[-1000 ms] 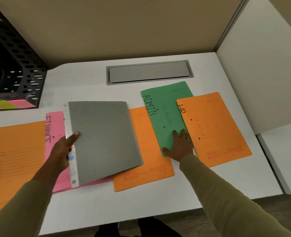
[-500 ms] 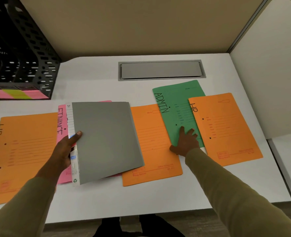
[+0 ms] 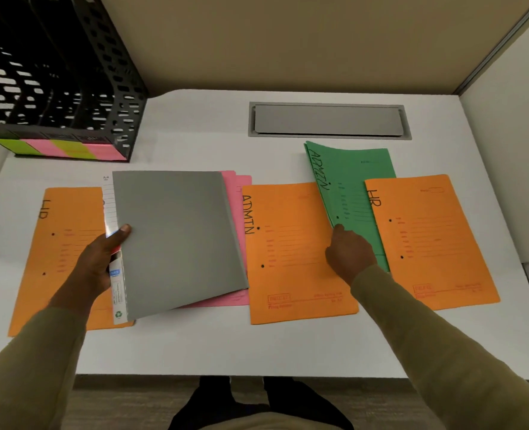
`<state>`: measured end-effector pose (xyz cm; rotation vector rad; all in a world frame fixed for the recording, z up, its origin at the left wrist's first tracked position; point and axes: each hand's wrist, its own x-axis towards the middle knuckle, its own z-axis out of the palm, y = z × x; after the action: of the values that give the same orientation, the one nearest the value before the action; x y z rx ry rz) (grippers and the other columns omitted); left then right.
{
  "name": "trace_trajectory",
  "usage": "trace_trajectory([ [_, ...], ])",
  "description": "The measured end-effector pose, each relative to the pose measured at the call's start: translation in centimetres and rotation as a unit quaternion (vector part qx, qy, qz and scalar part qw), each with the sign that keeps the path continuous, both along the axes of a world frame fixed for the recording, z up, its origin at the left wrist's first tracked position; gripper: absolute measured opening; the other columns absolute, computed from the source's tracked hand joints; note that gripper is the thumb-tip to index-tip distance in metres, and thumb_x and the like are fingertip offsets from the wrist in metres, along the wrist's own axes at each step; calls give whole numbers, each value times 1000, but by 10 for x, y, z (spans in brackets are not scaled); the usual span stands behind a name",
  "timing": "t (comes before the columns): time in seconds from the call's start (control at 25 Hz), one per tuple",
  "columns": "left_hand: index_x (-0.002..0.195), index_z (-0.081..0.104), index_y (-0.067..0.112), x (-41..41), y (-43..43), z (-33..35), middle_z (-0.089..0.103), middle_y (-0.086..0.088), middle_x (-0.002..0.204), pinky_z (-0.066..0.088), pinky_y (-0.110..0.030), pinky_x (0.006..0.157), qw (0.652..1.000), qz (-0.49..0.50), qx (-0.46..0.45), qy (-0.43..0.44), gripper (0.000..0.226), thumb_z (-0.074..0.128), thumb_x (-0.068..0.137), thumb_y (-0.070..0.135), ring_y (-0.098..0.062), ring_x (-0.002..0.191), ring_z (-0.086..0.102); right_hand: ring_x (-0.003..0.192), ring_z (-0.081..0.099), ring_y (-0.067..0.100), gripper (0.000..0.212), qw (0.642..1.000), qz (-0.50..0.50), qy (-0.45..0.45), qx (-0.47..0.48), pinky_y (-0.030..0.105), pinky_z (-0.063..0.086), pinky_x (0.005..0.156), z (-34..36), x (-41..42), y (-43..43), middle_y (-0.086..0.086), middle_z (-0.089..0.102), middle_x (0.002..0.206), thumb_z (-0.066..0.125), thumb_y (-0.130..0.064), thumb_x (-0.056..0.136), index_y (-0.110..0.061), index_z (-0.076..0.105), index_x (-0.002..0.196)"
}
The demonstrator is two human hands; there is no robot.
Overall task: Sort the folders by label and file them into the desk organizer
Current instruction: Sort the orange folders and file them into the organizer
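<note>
Left hand (image 3: 92,265) gripped the grey folder (image 3: 179,237), thumb on top. Right hand (image 3: 350,256) pinched the green ADMIN folder (image 3: 353,181) by its edge; it was probably best drawn gently from under the overlapping orange HR folder (image 3: 427,243).

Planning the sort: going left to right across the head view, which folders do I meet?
From the left: orange paper folder marked HR → grey plastic folder in the left hand → pink paper folder beneath it → orange paper folder marked ADMIN → green paper folder marked ADMIN → second orange folder marked HR.
</note>
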<state>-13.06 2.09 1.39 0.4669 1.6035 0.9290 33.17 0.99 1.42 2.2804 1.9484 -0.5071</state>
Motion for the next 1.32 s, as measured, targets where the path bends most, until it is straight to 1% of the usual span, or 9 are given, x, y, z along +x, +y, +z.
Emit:
trace_trajectory([
  [0.2,133,58,26,-35,-12,-7,67,-10,128,49,-55,98,1000,-11,-20,6,51,72,85,40,-35,113,64,81,67,37,25,995,58,77,-35,30,32,57,1,-84,-43,19,65,93,56,-6,79,2,55,103],
  [0.32,134,57,26,-38,-16,-11,66,-12,128,51,-55,95,999,-19,-24,10,60,76,80,43,-38,115,63,109,60,36,58,990,80,51,-105,33,43,69,-13,-125,-72,22,53,127,56,-27,88,-1,40,137],
  [0.36,134,57,26,-37,-16,-13,66,-12,128,52,-54,95,999,-20,-24,7,61,78,79,43,-37,114,64,126,48,42,76,988,88,30,-127,41,47,84,-20,-134,-80,27,37,145,55,-41,90,-5,24,149],
  [0.44,133,58,25,-33,-16,-13,67,-12,127,52,-52,94,999,-19,-27,3,57,76,81,40,-35,111,65,144,6,57,101,983,93,6,-156,62,32,106,-36,-144,-93,25,-12,161,49,-66,87,-19,-8,156],
  [0.56,132,58,23,-26,-14,-12,68,-12,124,54,-49,92,999,-34,-26,4,49,71,87,36,-34,108,66,140,-14,61,107,984,73,5,-162,70,25,108,-55,-144,-99,22,-38,153,48,-69,86,-30,-28,150],
  [0.92,115,65,23,-1,-7,-5,70,-13,111,52,-51,94,998,-55,-28,-11,25,67,91,30,-32,96,66,141,5,61,101,990,37,-24,-136,63,39,102,-62,-101,-52,25,-19,160,50,-59,88,-24,-18,154],
  [1.08,116,66,22,11,-2,-8,70,-13,110,52,-50,93,998,-59,-22,-22,29,69,89,32,-33,94,67,138,32,46,88,998,28,4,-54,52,40,103,-50,-69,-25,21,15,160,52,-58,89,-17,12,156],
  [1.2,126,63,21,15,2,-11,69,-14,114,51,-54,95,997,-67,-17,-24,45,72,85,38,-34,95,67,145,13,49,89,995,-97,-24,-23,59,26,113,-49,-10,-17,22,6,162,58,-56,87,-18,15,156],
  [1.32,128,62,18,23,9,-9,69,-11,116,51,-53,94,997,-75,-2,-28,50,71,85,42,-34,98,67,145,7,54,96,972,-219,-18,-87,63,23,113,-53,52,-24,26,-5,161,60,-57,87,-20,4,157],
])
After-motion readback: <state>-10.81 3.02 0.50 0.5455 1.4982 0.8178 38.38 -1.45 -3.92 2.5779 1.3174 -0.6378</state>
